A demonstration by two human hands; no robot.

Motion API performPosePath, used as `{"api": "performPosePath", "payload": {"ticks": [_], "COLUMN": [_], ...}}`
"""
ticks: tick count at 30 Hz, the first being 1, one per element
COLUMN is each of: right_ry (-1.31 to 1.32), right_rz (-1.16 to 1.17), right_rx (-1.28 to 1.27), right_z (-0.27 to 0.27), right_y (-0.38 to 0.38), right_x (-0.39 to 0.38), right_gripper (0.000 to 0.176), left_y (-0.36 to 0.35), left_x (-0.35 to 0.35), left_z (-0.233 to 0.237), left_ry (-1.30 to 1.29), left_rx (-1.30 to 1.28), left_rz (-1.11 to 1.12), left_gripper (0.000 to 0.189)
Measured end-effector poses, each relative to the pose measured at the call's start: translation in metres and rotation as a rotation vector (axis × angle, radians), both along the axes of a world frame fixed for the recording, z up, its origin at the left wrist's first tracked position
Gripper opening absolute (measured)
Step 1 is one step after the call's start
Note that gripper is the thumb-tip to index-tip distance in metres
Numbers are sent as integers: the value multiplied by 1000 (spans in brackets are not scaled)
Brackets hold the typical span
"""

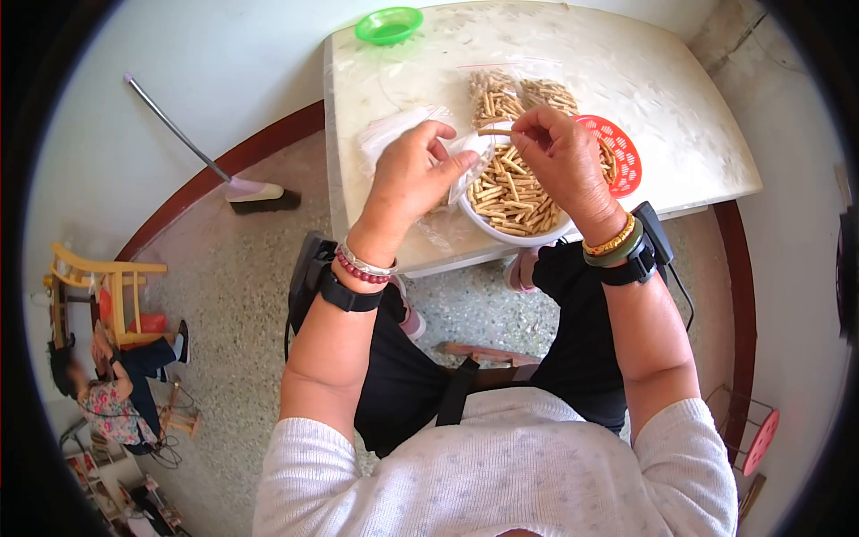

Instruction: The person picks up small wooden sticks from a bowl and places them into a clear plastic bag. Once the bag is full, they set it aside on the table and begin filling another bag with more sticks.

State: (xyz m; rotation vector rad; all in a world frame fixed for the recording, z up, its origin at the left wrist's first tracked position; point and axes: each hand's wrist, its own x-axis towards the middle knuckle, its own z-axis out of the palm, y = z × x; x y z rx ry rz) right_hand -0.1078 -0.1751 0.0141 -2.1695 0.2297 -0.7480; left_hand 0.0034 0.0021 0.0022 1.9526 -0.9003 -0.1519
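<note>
Our right fingers [530,143] pinch one stick [495,132] above the bowl [519,240] of sticks; our left [461,166] grip a clear bag [483,150], likely so its mouth stays reachable.

One thin, tan stick [495,132] is held almost level by the right hand [559,157]. A clear plastic bag [474,149] is held by the left hand [413,172]. Similar short sticks [514,190] are heaped (in quite mixed directions) in the white bowl [523,240]; beyond it, two filled bags [494,97] are laid.
</note>
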Motion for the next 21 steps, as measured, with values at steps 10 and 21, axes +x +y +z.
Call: {"api": "performPosePath", "payload": {"ticks": [10, 21], "right_ry": [21, -66], "right_rz": [96, 60], "right_rx": [-380, -258], "right_z": [-6, -13], "right_y": [19, 12], "right_x": [15, 30], "right_gripper": [5, 10], "left_y": [-5, 3], "left_x": [12, 25], "left_z": [-18, -17], "left_ry": [88, 74], "left_rx": [24, -77], "left_rz": [81, 198], "left_gripper": [14, 10]}}
